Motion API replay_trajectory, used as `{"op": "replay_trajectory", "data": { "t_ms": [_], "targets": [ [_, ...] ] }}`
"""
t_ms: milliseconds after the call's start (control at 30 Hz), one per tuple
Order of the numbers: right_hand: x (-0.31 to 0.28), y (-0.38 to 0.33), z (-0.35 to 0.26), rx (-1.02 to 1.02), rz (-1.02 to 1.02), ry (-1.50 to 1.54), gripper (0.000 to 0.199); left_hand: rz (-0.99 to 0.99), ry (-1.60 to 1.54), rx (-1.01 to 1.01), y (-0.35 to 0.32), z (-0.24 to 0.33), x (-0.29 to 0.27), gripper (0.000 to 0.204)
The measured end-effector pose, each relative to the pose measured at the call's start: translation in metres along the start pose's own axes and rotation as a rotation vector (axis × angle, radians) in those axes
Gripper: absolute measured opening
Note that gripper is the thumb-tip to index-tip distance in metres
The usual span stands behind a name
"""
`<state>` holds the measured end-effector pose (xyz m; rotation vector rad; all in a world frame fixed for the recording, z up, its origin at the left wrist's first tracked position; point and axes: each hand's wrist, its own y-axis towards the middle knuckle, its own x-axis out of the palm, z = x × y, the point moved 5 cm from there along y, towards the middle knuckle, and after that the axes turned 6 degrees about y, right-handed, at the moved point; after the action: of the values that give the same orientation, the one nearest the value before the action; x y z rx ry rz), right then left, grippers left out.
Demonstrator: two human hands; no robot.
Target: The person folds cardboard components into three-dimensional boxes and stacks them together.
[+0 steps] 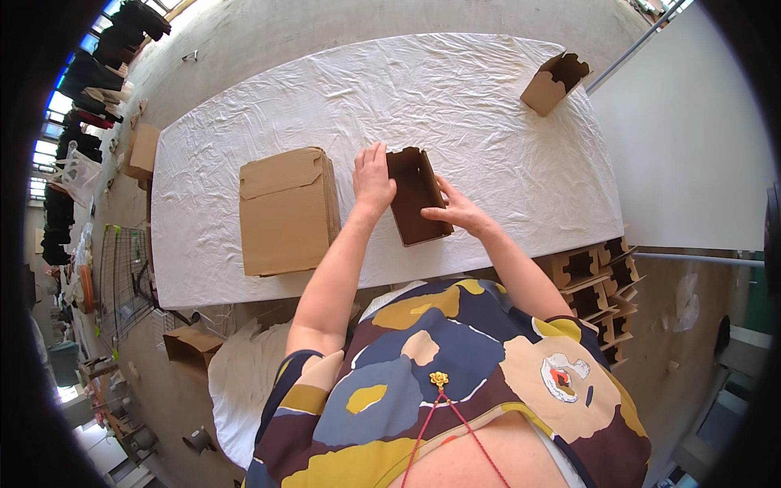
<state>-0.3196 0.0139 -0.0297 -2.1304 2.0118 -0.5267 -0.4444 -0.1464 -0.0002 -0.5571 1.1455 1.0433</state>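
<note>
A small brown cardboard box, open on the side facing me, lies on the white cloth in front of me, dark inside. My left hand presses along its left wall, fingers stretched toward the far corner and thumb by the rim. On the opposite side, my right hand grips the right wall, with the thumb over the edge and the fingers outside, partly hidden. To the left of the box rests a stack of flat, unfolded cardboard pieces.
A white cloth covers the table. Another open cardboard box stands at its far right corner. Several formed boxes are piled below the near right edge. A white panel rises on the right; an open carton sits on the floor at left.
</note>
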Motion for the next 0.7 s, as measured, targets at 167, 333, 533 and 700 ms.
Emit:
{"op": "replay_trajectory", "data": {
  "t_ms": [167,333,533,700],
  "targets": [
    [-0.009,-0.016,0.004,-0.159,-0.076,-0.523,0.122,0.02,0.09,0.08,0.006,-0.004,0.005,0.061],
    [0.01,-0.025,-0.015,-0.079,0.098,-0.402,0.107,-0.056,0.129,0.111,0.006,0.006,-0.002,0.036],
    [0.01,-0.019,-0.008,-0.014,0.287,-0.623,0.08,-0.135,0.421,0.314,0.004,0.018,0.0,0.024],
    [0.015,-0.02,-0.014,0.047,0.361,-0.887,0.062,-0.35,0.409,0.228,0.01,0.024,0.005,0.019]
  ]
}}
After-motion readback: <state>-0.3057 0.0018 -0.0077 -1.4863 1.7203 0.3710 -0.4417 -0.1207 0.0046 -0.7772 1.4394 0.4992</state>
